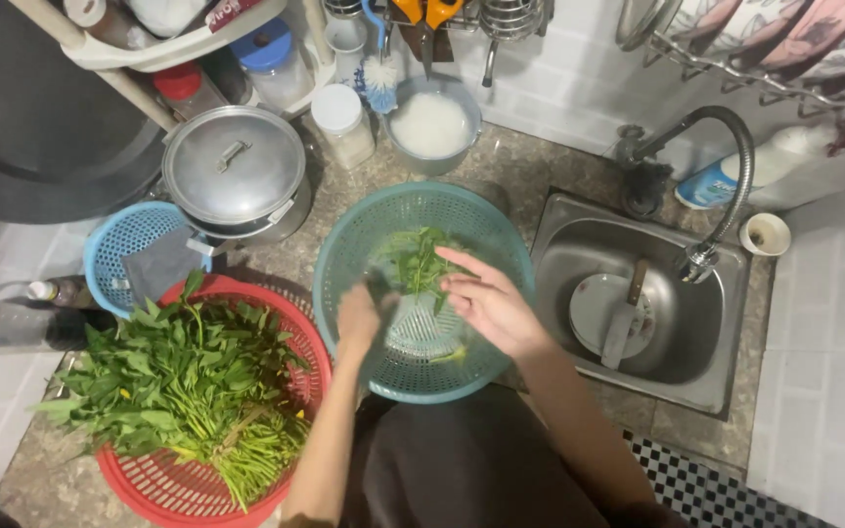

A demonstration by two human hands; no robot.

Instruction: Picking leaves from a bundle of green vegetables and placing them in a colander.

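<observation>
Hands over teal colander (344,244) at counter edge. Our left hand (357,320) hangs inside the basket; it is blurred, so we cannot tell whether its fingers are closed on a stem. Our right hand (489,301) is loosely open, fingers pointing toward the left hand and touching a small sprig of greens (421,260). Sprig lies just beyond and between both hands, stems running away from us; right hand is nearer. Big heap of leafy greens (183,381) fills red basket (149,489), out past our left hand. Steel sink (559,244) sits beyond our right.
</observation>
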